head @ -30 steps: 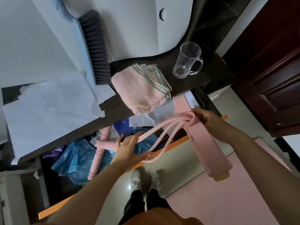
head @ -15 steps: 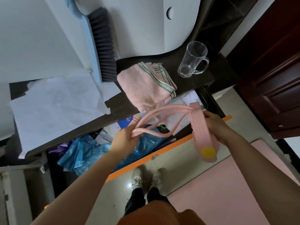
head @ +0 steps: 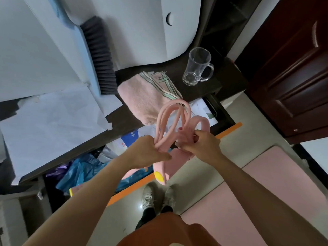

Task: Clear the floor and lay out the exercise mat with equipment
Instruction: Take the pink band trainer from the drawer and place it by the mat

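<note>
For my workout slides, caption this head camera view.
Both hands, left hand and right hand, gather a pink resistance pedal puller above the pink exercise mat.

Left hand (head: 148, 151): closed on the pink resistance tubes (head: 173, 119), which loop up over the towel.
Right hand (head: 198, 144): gripping the pink pedal bar (head: 164, 167).
Far surface (head: 195, 93): pink towel (head: 142, 96), glass mug (head: 197, 66), brush (head: 99, 57).
Floor, right: pink mat (head: 248, 196).

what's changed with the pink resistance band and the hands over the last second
The left hand and right hand have come close together, folding the pink resistance band so its tubes loop upward; its pedal now hangs below. Both hands kept hold. Towel, glass mug and mat stayed put.
</note>
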Motion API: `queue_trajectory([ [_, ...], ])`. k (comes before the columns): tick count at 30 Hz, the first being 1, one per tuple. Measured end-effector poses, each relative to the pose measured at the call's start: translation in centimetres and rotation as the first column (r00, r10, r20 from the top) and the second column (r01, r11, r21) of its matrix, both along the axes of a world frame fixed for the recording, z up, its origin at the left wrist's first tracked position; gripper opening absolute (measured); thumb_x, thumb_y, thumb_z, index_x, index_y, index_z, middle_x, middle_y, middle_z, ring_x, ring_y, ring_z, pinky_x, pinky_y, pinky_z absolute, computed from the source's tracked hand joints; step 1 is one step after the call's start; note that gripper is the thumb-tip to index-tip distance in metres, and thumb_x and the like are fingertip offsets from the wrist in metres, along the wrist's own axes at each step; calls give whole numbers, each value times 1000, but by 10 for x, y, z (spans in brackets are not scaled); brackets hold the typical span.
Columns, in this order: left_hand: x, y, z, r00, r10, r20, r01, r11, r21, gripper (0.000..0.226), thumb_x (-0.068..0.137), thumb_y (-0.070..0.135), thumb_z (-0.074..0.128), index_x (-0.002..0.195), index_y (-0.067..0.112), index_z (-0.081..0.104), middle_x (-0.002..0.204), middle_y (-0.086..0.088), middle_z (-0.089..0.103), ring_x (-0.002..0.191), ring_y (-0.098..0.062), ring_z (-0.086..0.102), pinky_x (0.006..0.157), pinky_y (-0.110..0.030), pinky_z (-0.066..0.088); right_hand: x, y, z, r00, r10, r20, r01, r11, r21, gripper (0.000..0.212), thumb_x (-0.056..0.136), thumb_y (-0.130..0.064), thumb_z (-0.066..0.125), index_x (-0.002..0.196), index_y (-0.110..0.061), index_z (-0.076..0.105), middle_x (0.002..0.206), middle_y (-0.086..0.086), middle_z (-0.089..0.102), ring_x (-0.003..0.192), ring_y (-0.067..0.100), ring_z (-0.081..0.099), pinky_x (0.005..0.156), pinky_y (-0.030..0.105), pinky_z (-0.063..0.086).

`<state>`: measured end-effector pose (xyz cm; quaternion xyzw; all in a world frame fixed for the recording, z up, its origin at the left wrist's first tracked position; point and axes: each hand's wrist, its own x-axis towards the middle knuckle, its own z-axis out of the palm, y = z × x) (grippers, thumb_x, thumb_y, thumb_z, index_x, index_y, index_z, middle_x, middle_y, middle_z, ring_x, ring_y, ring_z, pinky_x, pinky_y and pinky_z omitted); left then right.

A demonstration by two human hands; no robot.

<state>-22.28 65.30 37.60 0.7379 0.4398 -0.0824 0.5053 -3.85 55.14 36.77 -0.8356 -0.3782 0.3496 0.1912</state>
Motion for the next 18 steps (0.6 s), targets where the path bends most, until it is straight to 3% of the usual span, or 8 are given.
queue_trajectory([
  [1,-4,2,0,1000,-1,12,2,1000,-21,37,62,42,78,55,19,50,43,8,44,34,-6,43,39,-17,33,5,-2,1,984,2,-177,-2,1000,4,46,70,-46,82,105,-19,71,91,-5,75,92,17,70,91,38,53],
  [3,-15,8,6,998,2,60,3,997,-72,36,62,35,76,52,14,49,43,6,43,37,-9,40,40,-20,33,22,-6,4,858,28,-514,-29,1000,6,40,75,-26,81,113,-16,71,103,1,76,102,20,70,93,33,54],
  [5,-26,16,19,995,-14,101,25,994,-106,31,60,32,74,51,14,51,43,5,41,38,-9,39,39,-21,31,41,-10,6,785,-37,-618,20,999,-35,30,80,-22,75,109,-15,73,105,5,76,103,20,70,92,34,53],
  [7,-34,24,33,994,-8,113,21,993,-114,29,58,28,73,44,18,49,40,4,40,36,-10,38,38,-18,29,57,-13,-3,767,-283,-576,258,958,-128,16,85,-17,65,93,-6,73,97,13,75,91,25,71,86,38,55],
  [9,-42,32,43,994,2,107,11,993,-118,29,56,24,70,38,16,48,35,4,39,32,-10,36,37,-17,27,59,-18,-21,756,-474,-452,388,880,-274,20,90,-18,52,88,-5,67,94,15,72,84,26,70,77,38,56],
  [12,-54,43,47,995,7,95,7,989,-147,26,54,21,66,38,15,46,35,-1,39,31,-17,35,38,-20,26,40,-17,-48,720,-505,-477,306,847,-434,38,95,-42,45,104,-12,67,102,9,74,96,29,69,81,41,57],
  [14,-63,48,47,996,-16,87,30,986,-162,22,52,22,63,40,16,46,39,-5,40,35,-19,37,38,-19,27,30,-10,-62,639,-608,-471,429,791,-437,46,92,-51,48,105,-10,65,99,13,72,96,33,69,85,47,57],
  [18,-78,50,35,991,-79,106,102,968,-228,26,49,32,58,48,9,48,49,-13,43,47,-21,39,49,-32,30,29,1,-71,622,-632,-463,476,774,-418,44,86,-50,59,109,-11,56,90,8,64,79,27,71,61,34,56],
])
